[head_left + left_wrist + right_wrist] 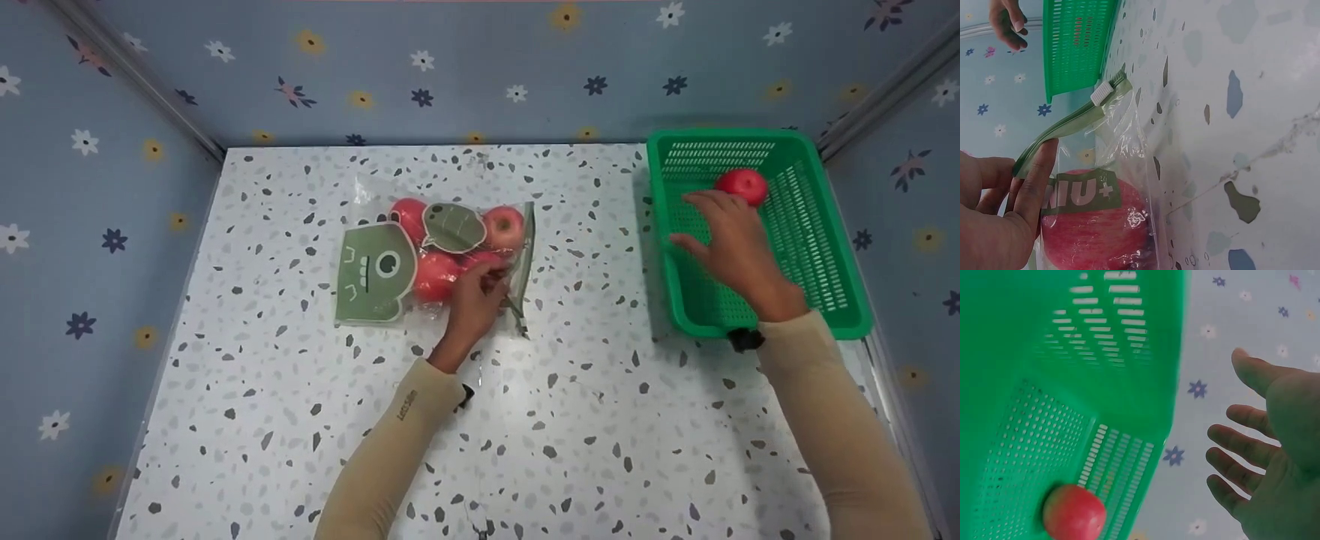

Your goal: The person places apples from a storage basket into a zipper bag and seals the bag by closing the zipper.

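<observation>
A clear zip bag [442, 259] with green cartoon prints lies on the table with several red apples [504, 227] inside. My left hand [478, 300] is at the bag's right end, its fingers pinching the green zip edge [1053, 132]. A white slider [1102, 93] sits near the far end of that edge. Over the green basket [847, 285] my right hand [731, 240] hangs with fingers spread and nothing held. One red apple [1074, 513] rests on the basket's floor, partly behind the right hand in the head view.
The basket stands at the table's right back corner, beside the flowered wall [517, 67]. Speckled white tabletop [585, 420] extends between the bag and the basket and toward the front. Walls close in the left, back and right sides.
</observation>
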`<state>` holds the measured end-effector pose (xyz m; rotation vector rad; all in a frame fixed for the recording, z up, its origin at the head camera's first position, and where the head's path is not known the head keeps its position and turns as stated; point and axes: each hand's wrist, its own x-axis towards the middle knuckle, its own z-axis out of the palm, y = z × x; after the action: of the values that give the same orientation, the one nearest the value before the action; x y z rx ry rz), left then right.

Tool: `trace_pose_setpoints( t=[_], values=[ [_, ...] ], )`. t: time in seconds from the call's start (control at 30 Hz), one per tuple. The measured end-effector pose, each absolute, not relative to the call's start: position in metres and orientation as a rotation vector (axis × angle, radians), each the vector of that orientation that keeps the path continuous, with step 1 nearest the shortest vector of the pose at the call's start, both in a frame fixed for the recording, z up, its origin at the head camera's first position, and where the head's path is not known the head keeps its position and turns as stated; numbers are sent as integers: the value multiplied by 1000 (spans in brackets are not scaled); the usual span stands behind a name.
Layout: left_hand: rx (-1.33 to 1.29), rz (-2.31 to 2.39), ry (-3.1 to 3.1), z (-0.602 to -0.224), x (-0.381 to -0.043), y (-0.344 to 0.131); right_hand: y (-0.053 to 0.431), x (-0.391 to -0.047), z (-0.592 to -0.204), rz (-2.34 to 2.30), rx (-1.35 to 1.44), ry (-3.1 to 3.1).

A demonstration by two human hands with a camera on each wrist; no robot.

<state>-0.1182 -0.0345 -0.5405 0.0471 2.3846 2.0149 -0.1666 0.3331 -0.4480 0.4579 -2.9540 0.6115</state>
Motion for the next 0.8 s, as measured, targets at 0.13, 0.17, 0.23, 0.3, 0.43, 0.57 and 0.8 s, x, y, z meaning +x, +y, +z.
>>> trace_pose_setpoints(
  t=[0.13, 0.17, 0.23, 0.3, 0.43, 0.57, 0.8],
  values=[
    [46, 2026, 2361, -541, -118, -34, 349, -172, -446, 615, 382, -2983],
    [46, 2024, 2362, -541, -117, -35, 352, -174, -446, 618, 368, -2988],
    [51, 2009, 2376, -541, -117, -35, 358, -178, -447, 617, 339, -2997],
    [62, 1987, 2404, -541, -117, -35, 364, -182, -447, 616, 307, -3006],
    [75, 1973, 2430, -541, -117, -36, 375, -190, -449, 610, 252, -3010],
    [69, 2001, 2406, -542, -117, -36, 387, -199, -452, 621, 194, -3032],
    [50, 1998, 2414, -542, -116, -34, 405, -216, -459, 654, 89, -3125]
  ],
)
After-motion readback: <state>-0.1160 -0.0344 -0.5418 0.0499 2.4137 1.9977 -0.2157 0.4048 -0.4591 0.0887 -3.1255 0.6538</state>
